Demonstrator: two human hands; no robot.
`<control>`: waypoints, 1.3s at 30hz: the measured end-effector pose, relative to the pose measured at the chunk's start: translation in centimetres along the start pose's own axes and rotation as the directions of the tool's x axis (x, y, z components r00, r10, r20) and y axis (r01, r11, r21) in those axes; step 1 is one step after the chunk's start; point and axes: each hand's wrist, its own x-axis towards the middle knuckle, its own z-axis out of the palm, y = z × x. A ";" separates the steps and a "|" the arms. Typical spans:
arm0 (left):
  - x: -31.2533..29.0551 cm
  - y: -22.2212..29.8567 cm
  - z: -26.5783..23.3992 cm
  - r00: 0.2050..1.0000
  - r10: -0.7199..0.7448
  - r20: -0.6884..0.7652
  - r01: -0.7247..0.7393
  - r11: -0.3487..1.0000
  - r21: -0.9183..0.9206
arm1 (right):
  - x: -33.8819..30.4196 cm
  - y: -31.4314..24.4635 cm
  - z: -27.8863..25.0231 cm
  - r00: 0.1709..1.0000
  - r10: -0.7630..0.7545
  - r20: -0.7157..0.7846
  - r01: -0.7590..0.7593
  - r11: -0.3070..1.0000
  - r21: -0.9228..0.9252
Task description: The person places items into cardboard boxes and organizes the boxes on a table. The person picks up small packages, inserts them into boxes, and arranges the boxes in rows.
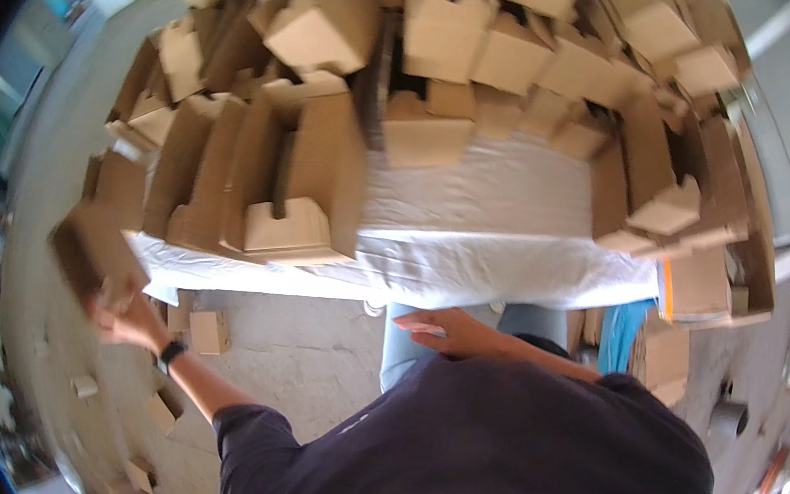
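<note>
My left hand (128, 320), with a dark band at its wrist, reaches out to the left. Its fingers grip the lower end of an open brown cardboard box (93, 251), smeared by motion and tilted beyond the table's left edge. Low in front of my body is my right hand (442, 329), holding nothing, its fingers stretched out to the left. Next to the held box, more long open cardboard boxes (330, 180) with notched end flaps stand on the table.
A pale sheet covers the table (504, 232). Boxes crowd its far side and right end, some piled on others. Small cardboard boxes (210, 332) lie on the floor at left. Under the right end are a blue bag (619, 332) and cardboard (665, 356).
</note>
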 end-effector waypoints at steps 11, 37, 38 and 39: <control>2.5 18.8 -18.4 0.950 -0.198 0.239 0.311 0.594 -0.742 | -7.1 -1.0 -2.4 0.993 0.028 -0.113 -0.026 0.999 0.018; -15.6 40.7 -12.8 0.143 0.906 0.399 0.331 0.337 -0.882 | -12.2 -3.6 -15.6 0.729 -0.508 -0.458 -0.170 0.514 -0.841; -15.7 40.7 -12.6 0.132 0.908 0.399 0.338 0.337 -0.879 | -12.3 -3.1 -15.8 0.729 -0.504 -0.463 -0.195 0.495 -0.847; -16.0 40.8 -12.7 0.135 0.906 0.401 0.345 0.336 -0.876 | -12.6 -2.2 -15.9 0.698 -0.506 -0.506 -0.213 0.529 -0.822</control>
